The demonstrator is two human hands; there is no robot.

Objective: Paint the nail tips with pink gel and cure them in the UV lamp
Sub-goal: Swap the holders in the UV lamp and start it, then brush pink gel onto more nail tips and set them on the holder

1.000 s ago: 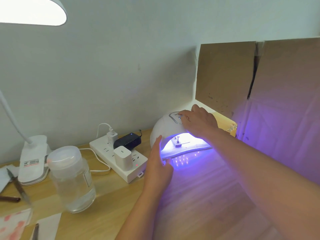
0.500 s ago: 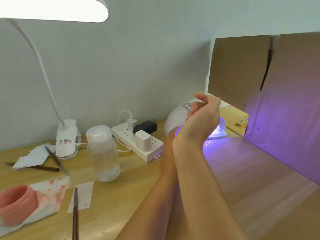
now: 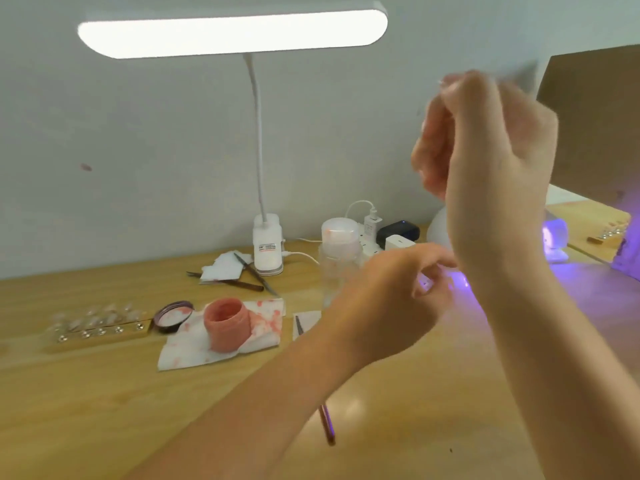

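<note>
My right hand (image 3: pixel 485 143) is raised in front of the wall, blurred, its fingers loosely curled with nothing seen in them. Lower down, my left hand (image 3: pixel 391 299) hovers over the desk with relaxed, empty fingers. The white UV lamp (image 3: pixel 437 230) is mostly hidden behind my right forearm, and violet light spills out around it. An open pink gel jar (image 3: pixel 227 323) stands on a pink-stained tissue (image 3: pixel 194 355), its lid (image 3: pixel 173 315) beside it. A wooden holder with clear nail tips (image 3: pixel 100 332) lies at the left. A thin brush (image 3: pixel 327 427) lies under my left forearm.
A lit desk lamp (image 3: pixel 232 32) is clipped at the wall. A clear bottle (image 3: pixel 337 258), a power strip with chargers (image 3: pixel 394 242), tweezers (image 3: pixel 256 275) and paper scraps sit mid-desk. Cardboard (image 3: pixel 588 126) stands at the right, a second strip of tips (image 3: pixel 609 233) below it.
Both hands have pulled away from the UV lamp. The right hand rose higher. The view has swung left, bringing the gel jar and nail tip holder into sight.
</note>
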